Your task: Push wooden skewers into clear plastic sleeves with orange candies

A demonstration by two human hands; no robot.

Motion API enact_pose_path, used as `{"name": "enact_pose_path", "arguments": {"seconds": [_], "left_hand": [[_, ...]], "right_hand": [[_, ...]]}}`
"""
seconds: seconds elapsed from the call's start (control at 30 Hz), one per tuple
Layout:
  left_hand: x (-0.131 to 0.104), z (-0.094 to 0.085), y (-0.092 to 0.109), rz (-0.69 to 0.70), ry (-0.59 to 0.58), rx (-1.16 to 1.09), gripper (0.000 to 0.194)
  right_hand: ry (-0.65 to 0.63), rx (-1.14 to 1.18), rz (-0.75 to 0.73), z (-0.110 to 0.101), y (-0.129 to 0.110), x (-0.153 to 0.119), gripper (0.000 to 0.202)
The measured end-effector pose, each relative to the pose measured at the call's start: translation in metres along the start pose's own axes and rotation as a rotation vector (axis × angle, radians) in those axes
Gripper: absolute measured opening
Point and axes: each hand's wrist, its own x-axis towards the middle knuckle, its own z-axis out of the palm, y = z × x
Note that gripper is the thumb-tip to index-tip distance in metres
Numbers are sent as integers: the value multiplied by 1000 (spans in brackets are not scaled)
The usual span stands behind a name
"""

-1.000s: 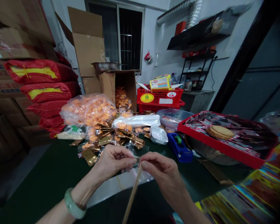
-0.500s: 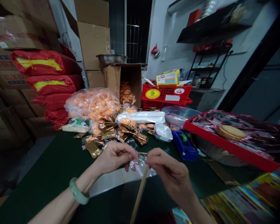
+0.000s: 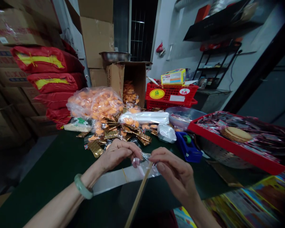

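My left hand (image 3: 121, 152), a pale green bangle on its wrist, pinches a small clear plastic bag (image 3: 144, 167). Something pinkish shows by its fingertips, too blurred to name. On the bag's other side, my right hand (image 3: 177, 169) has its thumb and fingers closed at the bag's top. A long, narrow tan strip (image 3: 138, 199) slants down from the right fingertips to the bottom edge; whether they grip it I cannot tell. Beneath both hands lies a flat stack of clear plastic sleeves (image 3: 108, 182) with a rubber band (image 3: 125, 175) around it.
Beyond my hands are gold packets (image 3: 110, 134) and bagged orange pieces (image 3: 96, 103). Foil trays (image 3: 166, 133) and a blue tape dispenser (image 3: 188, 147) stand to the right. A red tray (image 3: 230, 149) of wrapped packets bears several round biscuits (image 3: 236, 134). Red sacks (image 3: 47, 60) are stacked left.
My hands stay close together at the bag, and the right fingers have shifted slightly over its top. The thin strands between the hands are now mostly hidden. The view has shifted a little.
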Motion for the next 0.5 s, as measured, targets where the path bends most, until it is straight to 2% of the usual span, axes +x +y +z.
{"name": "enact_pose_path", "arguments": {"seconds": [0.1,0.27,0.4,0.5], "left_hand": [[4,4,-3,-34,20,-30,36],[6,15,0,-106,125,26,24],[5,14,1,-89,76,-40,26],[7,15,1,-69,64,-132,39]], "right_hand": [[70,-41,-7,6,2,-1,10],[118,0,90,10,5,-3,9],[71,89,168,8,5,-6,7],[112,179,287,10,6,-9,13]]}}
